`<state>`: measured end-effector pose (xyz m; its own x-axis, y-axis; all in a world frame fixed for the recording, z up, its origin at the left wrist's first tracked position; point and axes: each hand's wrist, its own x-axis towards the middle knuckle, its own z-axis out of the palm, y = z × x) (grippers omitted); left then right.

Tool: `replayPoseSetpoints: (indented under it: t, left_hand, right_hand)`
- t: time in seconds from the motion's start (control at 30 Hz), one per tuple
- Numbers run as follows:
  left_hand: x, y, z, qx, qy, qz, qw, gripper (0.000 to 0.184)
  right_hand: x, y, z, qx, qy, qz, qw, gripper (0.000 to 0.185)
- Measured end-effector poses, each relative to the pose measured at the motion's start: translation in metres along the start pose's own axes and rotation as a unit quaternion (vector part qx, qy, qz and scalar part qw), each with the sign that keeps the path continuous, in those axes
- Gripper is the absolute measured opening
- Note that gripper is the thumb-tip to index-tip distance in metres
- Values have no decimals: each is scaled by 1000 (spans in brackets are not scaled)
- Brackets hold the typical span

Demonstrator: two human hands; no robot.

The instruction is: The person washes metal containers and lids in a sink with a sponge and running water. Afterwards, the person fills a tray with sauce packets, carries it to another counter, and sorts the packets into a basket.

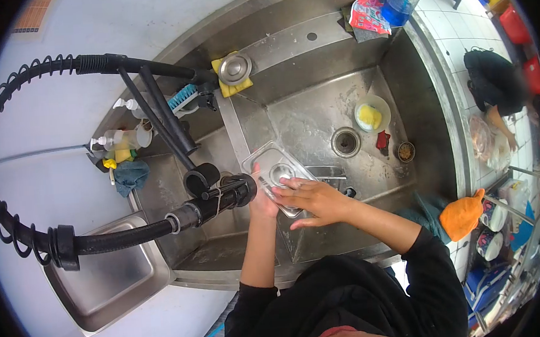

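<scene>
Left grip (264, 201) on rectangular lid (276, 167) — right grip (319, 200) wide against its face — above metal sink (304, 117).

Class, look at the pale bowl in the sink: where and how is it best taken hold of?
Probably by pinching the pale bowl at its rim, coming from the drain side: its round mouth faces up, a yellow sponge lies inside, and a red item sits beside its near edge.

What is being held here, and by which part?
What looks like a rectangular lid: the left hand holds it by its left edge, while the right hand lies across its upper face.
</scene>
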<state>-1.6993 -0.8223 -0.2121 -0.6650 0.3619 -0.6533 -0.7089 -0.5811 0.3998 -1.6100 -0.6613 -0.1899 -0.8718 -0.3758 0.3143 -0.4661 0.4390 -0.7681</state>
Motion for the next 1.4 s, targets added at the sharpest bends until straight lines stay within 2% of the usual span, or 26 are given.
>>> replayPoseSetpoints:
  t: [0.1,0.13,0.23,0.3,0.47,0.53,0.57,0.6,0.67,0.73,0.77,0.83,0.87,0.9,0.97,1.0,1.03,1.07,1.1,1.17,1.2,1.23,1.3,1.33,1.37,1.4]
  left_hand:
    - [-11,-5,-10,7,-16,30,999,50]
    - [-18,-11,-9,146,81,123,978,53]
    - [-39,-18,17,106,4,124,987,56]
    - [-39,-19,12,123,1,122,985,58]
    - [-34,-4,15,152,33,255,954,52]
    - [-31,2,-1,135,47,285,948,51]
    - [-26,4,-14,194,93,349,912,47]
    - [-19,6,-24,249,135,409,867,44]
    - [-2,9,-38,226,131,393,881,44]
    - [9,9,-24,161,104,354,915,44]
    - [7,9,-15,160,107,353,916,44]
    - [2,10,19,505,191,459,705,49]
    - [4,1,27,554,217,510,621,51]
    - [4,-6,27,555,217,509,621,51]
    - [7,-18,22,674,121,518,513,52]
    - [7,-31,20,673,120,520,512,52]
    - [2,-47,15,711,43,487,505,53]
    - [-2,-59,7,744,-32,448,494,54]
    - [-3,-61,5,745,-30,447,493,54]
    - [-4,-64,0,680,-53,423,596,58]
    - [-7,-66,14,584,9,385,715,64]
    - [-9,-66,12,584,11,382,716,64]
    - [-12,-58,7,395,-42,274,876,71]
    - [-12,-52,6,289,-72,214,930,74]
    - [-11,-47,5,179,-102,147,967,78]
    - [-10,-41,4,67,-132,76,986,82]
  right_hand:
    - [16,4,13,13,-50,62,997,53]
    - [26,6,15,-17,-17,56,998,53]
    - [62,19,23,-46,34,56,997,56]
    - [87,20,29,-53,142,119,981,55]
    - [96,-5,35,-75,124,105,984,55]
    - [75,2,40,-80,43,84,992,56]
    - [62,7,43,-78,41,81,993,56]
    - [48,16,45,-145,114,117,976,56]
    - [39,23,44,-213,183,156,947,57]
    - [34,26,38,169,239,264,919,44]
    - [31,28,33,170,236,266,919,44]
    - [27,34,21,368,114,348,855,40]
    - [26,26,28,408,180,294,845,40]
    - [27,19,28,409,180,295,845,40]
    - [28,7,24,417,213,302,830,40]
    - [23,16,28,466,185,317,805,43]
    - [24,18,30,466,184,316,805,43]
    - [24,18,34,438,229,321,808,43]
    - [26,16,34,408,272,324,809,42]
    - [21,10,26,377,242,342,826,40]
    - [19,2,20,262,173,339,887,40]
    - [17,-4,18,141,97,329,929,40]
    - [13,-11,30,121,76,271,952,44]
    - [10,-14,35,-1,78,233,969,46]
    - [9,-17,38,-123,79,193,970,48]
    - [10,-17,39,-67,56,205,975,55]
